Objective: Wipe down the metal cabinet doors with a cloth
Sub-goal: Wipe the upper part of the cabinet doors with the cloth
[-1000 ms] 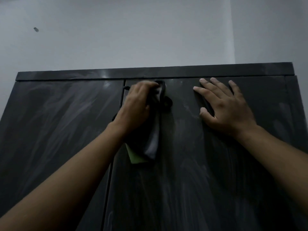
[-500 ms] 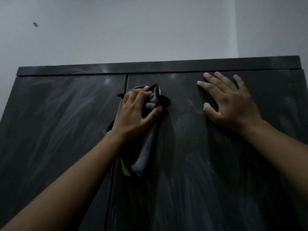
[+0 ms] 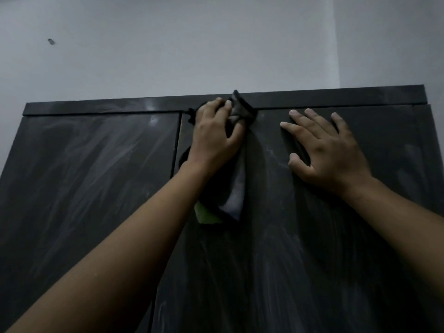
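- Cloth point(image 3: 236, 188) being carried upward by left hand point(image 3: 213, 135). Half second ago it was below door top; now being bunched against top edge of right door point(image 3: 312, 248), upper fold overlapping top rail point(image 3: 348, 97).
- Cloth being gripped, fingers curled over wad; tail hanging down door face.
- Right hand point(image 3: 329, 152) being kept flat, fingers spread, grasping nothing, bracing same door.
- Judged: up-stroke being finished. Pale streaks showing on left door point(image 3: 96, 183) and lower right door, so much wiping remaining.
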`<state>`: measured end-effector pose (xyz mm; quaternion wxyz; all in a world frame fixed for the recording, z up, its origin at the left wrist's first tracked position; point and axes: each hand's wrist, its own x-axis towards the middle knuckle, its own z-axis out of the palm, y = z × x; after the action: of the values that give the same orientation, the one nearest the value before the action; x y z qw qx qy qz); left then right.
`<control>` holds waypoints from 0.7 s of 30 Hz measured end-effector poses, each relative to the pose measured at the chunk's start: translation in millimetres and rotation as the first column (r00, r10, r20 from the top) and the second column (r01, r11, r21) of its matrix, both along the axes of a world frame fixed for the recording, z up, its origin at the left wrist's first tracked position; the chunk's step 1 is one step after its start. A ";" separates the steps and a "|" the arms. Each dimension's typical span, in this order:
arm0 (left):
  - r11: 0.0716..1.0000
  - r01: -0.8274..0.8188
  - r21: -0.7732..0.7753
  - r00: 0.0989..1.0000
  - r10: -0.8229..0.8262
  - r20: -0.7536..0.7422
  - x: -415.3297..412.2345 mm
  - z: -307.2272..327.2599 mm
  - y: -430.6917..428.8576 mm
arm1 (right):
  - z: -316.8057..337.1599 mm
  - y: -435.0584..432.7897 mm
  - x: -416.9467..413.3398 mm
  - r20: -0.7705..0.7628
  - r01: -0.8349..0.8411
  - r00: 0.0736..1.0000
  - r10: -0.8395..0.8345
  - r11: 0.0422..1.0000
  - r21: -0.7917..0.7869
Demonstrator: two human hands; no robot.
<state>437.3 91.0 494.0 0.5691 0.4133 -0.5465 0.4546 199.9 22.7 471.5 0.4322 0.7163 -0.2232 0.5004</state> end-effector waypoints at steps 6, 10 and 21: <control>0.995 -0.080 0.053 0.963 0.064 0.262 -5.0 -32.4 -1.9 | -1.2 0.0 0.1 0.006 -0.008 1.000 0.008 1.000 -0.016; 0.998 -0.031 -0.051 0.974 0.042 0.222 13.2 -29.2 1.7 | -1.5 -0.9 0.1 0.005 -0.002 1.000 0.002 1.000 -0.005; 0.958 0.031 -0.286 0.989 -0.072 -0.133 32.2 20.3 4.3 | 0.3 -2.2 0.0 0.013 -0.023 1.000 0.023 1.000 -0.015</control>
<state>469.5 95.3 514.2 0.6714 0.3444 -0.4447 0.4826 199.9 20.6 471.8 0.4301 0.7123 -0.2140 0.5117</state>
